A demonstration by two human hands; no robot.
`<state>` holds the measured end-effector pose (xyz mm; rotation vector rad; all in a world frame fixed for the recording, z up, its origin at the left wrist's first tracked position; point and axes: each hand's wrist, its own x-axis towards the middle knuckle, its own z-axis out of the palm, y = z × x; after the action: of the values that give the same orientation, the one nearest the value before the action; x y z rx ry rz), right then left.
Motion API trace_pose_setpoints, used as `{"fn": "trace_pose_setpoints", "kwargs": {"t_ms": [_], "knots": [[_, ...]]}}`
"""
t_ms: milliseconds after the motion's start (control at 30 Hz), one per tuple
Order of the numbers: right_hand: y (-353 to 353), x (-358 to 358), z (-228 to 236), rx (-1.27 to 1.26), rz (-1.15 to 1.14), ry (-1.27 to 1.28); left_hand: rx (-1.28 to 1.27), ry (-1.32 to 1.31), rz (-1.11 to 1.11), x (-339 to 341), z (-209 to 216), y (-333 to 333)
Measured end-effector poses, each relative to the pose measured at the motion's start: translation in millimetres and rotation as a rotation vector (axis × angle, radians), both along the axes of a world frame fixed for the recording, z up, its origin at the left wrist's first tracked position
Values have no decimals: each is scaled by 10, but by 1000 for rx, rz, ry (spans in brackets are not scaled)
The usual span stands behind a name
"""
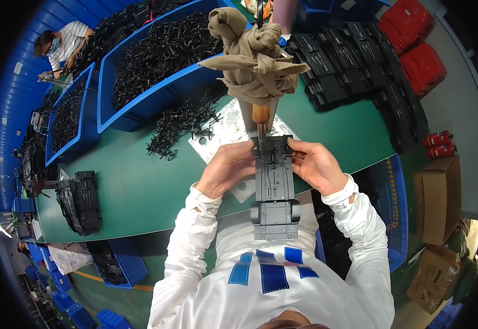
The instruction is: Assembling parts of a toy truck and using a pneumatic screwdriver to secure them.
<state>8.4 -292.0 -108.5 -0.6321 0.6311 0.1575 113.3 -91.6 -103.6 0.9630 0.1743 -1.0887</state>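
A long black plastic toy-car chassis (275,181) lies lengthwise in front of me, its near end past the table edge and above my lap. My left hand (228,169) grips its far left edge, fingers closed. Opposite it, my right hand (320,167) pinches the far right edge between thumb and fingers. Above the chassis's far end hangs a powered screwdriver (260,114) with an amber collar, its upper body wrapped in knotted tan cloth (263,60). Its bit points down at the far left corner; contact cannot be made out. Under the chassis's far end is a pale plate (233,118).
Loose black parts (181,123) lie on the green table (135,181), beside a blue bin (135,118) of similar pieces. Stacked black chassis (354,66) stand far right, others (80,203) at left. Another person (66,44) works far left. Cardboard boxes (439,200) stand right.
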Motion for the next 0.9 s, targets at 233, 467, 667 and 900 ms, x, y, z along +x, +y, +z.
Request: {"fn": "trace_pose_setpoints", "kwargs": {"t_ms": [233, 467, 667, 900], "knots": [[13, 14, 37, 2, -3, -10, -36, 6, 5, 4, -11, 8], [16, 11, 65, 1, 4, -13, -14, -79, -65, 17, -64, 39], [18, 9, 60, -4, 6, -5, -10, -73, -71, 29, -118, 55], [19, 7, 57, -2, 5, -9, -16, -70, -64, 12, -54, 34]]}}
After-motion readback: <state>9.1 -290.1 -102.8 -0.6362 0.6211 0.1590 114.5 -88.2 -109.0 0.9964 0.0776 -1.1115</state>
